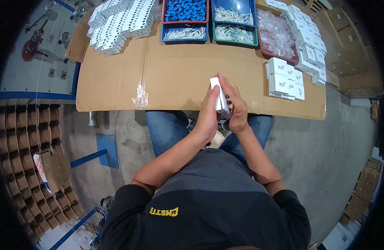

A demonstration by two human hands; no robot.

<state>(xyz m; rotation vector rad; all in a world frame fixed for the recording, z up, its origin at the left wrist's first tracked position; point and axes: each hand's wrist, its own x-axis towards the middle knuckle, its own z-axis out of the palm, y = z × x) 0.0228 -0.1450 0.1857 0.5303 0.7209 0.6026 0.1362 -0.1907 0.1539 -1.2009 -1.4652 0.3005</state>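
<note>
A small white box (217, 92) is held up on edge between my two hands, over the table's near edge. My left hand (207, 114) grips it from the left, with the thumb along its upper edge. My right hand (237, 106) presses against the right side with its fingers stretched forward along the box. Part of the box's lower end is hidden between the palms.
Cardboard covers the table (113, 79). Stacked white boxes (137, 25) stand far left. Trays hold blue parts (185, 10), white pieces (184, 33) and clear plastic pieces (275, 33). At the right is a pile of white boxes (284, 79).
</note>
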